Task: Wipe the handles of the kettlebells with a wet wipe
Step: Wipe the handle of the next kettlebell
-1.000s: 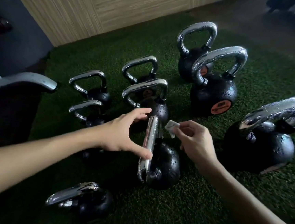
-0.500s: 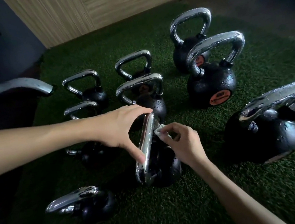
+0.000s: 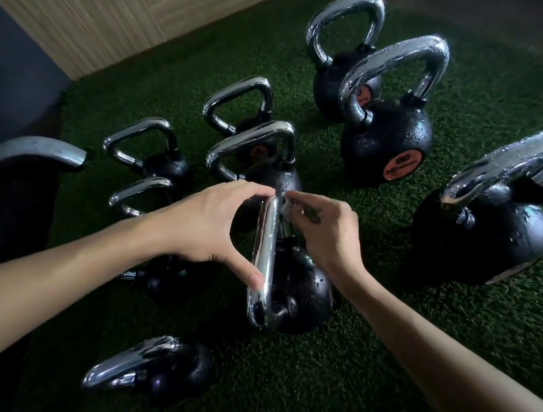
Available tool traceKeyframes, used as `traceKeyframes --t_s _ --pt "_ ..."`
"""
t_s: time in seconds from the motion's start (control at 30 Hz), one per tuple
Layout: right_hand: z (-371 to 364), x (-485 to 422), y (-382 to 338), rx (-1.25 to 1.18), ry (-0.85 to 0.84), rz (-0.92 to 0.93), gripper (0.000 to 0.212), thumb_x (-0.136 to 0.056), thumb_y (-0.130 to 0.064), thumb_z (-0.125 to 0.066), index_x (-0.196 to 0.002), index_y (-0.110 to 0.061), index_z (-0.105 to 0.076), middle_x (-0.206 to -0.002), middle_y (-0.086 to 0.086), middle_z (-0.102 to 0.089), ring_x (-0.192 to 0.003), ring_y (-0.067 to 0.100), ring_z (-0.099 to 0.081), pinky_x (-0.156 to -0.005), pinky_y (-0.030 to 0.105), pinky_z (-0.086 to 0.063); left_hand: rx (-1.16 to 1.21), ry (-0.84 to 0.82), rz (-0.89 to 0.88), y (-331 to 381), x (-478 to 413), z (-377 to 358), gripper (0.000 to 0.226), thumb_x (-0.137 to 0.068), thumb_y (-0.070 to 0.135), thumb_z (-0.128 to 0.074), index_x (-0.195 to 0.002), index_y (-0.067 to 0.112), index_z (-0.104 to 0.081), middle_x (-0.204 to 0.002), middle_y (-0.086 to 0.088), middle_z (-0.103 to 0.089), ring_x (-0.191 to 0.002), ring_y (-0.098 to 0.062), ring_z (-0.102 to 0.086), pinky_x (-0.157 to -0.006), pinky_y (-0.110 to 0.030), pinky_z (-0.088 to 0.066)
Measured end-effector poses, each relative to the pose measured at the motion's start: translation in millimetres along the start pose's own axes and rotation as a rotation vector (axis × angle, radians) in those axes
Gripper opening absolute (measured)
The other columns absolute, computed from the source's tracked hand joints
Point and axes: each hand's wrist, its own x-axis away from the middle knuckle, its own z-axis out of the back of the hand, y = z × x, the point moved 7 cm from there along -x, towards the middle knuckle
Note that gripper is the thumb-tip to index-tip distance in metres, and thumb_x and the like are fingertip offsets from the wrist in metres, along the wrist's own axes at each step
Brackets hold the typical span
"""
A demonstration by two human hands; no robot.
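Central kettlebell (image 3: 303, 288) stands on green turf (image 3: 374, 344) among other kettlebells (image 3: 386, 140). Left hand (image 3: 206, 224) clasps its chrome handle (image 3: 265, 249) between thumb and fingertips. Right hand (image 3: 325, 230) pinches the wet wipe (image 3: 286, 206), mostly hidden by fingers, against the handle's far end.

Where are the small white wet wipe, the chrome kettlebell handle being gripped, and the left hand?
small white wet wipe (image 3: 284, 205): head view, the bit showing past the fingertips.
chrome kettlebell handle (image 3: 265, 249): head view, middle of its top bar.
left hand (image 3: 209, 224): head view, back of the hand.
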Motion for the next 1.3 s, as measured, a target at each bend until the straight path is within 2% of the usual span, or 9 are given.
traceKeyframes --t_s 0.17,0.27,0.4,0.47,0.6,0.8,1.07,1.2,1.3 --pt "-2.3 8.6 29.3 -0.019 -0.008 -0.13 0.026 -0.089 -0.043 -0.076 -0.113 -0.035 -0.078 -0.111 -0.014 -0.072 -0.1 -0.005 -0.065 -0.091 0.027 -0.056 0.001 0.015 0.013 0.3 1.0 0.8 0.137 -0.035 0.07 -0.089 -0.153 0.047 -0.025 -0.158 0.018 -0.033 -0.144 -0.005 -0.031 -0.111 -0.025 -0.029" --pt "-6.1 6.8 28.2 -0.191 -0.022 -0.235 0.027 -0.088 -0.039 -0.079 -0.113 -0.03 -0.079 -0.105 -0.008 -0.079 -0.078 0.007 -0.072 -0.072 0.024 -0.06 -0.005 0.022 0.016 -0.2 1.5 0.5 0.137 -0.034 0.072 -0.089 -0.152 0.049 -0.025 -0.158 0.017 -0.035 -0.144 -0.007 -0.032 -0.112 -0.028 -0.031" --pt "-4.0 8.2 -2.1 -0.346 -0.037 -0.204 0.027 -0.086 -0.031 -0.082 -0.112 -0.024 -0.079 -0.102 -0.008 -0.08 -0.099 0.008 -0.075 -0.097 0.037 -0.058 -0.014 0.021 0.031 -0.9 1.6 -0.3 0.138 -0.035 0.071 -0.089 -0.154 0.047 -0.024 -0.16 0.015 -0.034 -0.146 -0.01 -0.031 -0.115 -0.031 -0.03" --pt "-0.2 20.4 -16.7 -0.327 -0.089 -0.16 0.026 -0.085 -0.029 -0.083 -0.111 -0.026 -0.08 -0.103 -0.01 -0.079 -0.099 0.004 -0.074 -0.095 0.032 -0.057 -0.02 0.028 0.032 -1.0 1.2 -0.4 0.139 -0.034 0.071 -0.089 -0.155 0.046 -0.024 -0.16 0.014 -0.034 -0.146 -0.01 -0.032 -0.114 -0.03 -0.029" --pt "6.1 57.2 -24.2 -0.2 -0.165 -0.076 0.024 -0.084 -0.027 -0.084 -0.107 -0.029 -0.081 -0.103 -0.013 -0.078 -0.089 -0.003 -0.072 -0.078 0.019 -0.056 0.001 0.035 0.025 -2.5 0.6 -1.4 0.139 -0.031 0.071 -0.087 -0.154 0.045 -0.027 -0.16 0.015 -0.035 -0.145 -0.008 -0.032 -0.109 -0.023 -0.028" --pt "10.2 43.6 -27.9 -0.185 -0.224 -0.107 0.024 -0.081 -0.031 -0.086 -0.104 -0.029 -0.081 -0.097 -0.009 -0.079 -0.09 0.01 -0.075 -0.086 0.043 -0.062 0.052 0.043 0.013 -1.8 2.5 -2.5 0.138 -0.034 0.067 -0.089 -0.155 0.044 -0.027 -0.16 0.015 -0.033 -0.138 -0.002 -0.032 -0.109 -0.025 -0.029" --pt "11.2 105.7 -27.1 -0.145 -0.323 -0.072 0.022 -0.08 -0.023 -0.087 -0.1 -0.029 -0.082 -0.096 -0.017 -0.078 -0.087 0.006 -0.074 -0.082 0.036 -0.061 0.121 0.065 -0.008 -8.3 4.8 -10.3 0.136 -0.039 0.06 -0.092 -0.156 0.047 -0.025 -0.162 0.018 -0.028 -0.128 0.004 -0.027 -0.11 -0.024 -0.026" --pt "13.9 107.4 -31.3 -0.057 -0.293 0.036 0.021 -0.076 -0.027 -0.089 -0.094 -0.034 -0.082 -0.089 -0.022 -0.074 -0.081 0.006 -0.069 -0.071 0.028 -0.056 0.128 0.09 -0.024 -11.5 3.4 -10.9 0.135 -0.039 0.062 -0.093 -0.156 0.048 -0.026 -0.161 0.019 -0.03 -0.132 0.006 -0.028 -0.109 -0.023 -0.027" --pt "15.5 105.5 -31.6 -0.047 -0.279 0.094 0.021 -0.076 -0.024 -0.089 -0.095 -0.033 -0.082 -0.092 -0.022 -0.075 -0.087 0.007 -0.07 -0.075 0.025 -0.055 0.14 0.08 -0.033 -15.1 2.7 -13.0 0.136 -0.037 0.071 -0.091 -0.155 0.051 -0.025 -0.162 0.022 -0.029 -0.14 0.004 -0.03 -0.117 -0.029 -0.03"
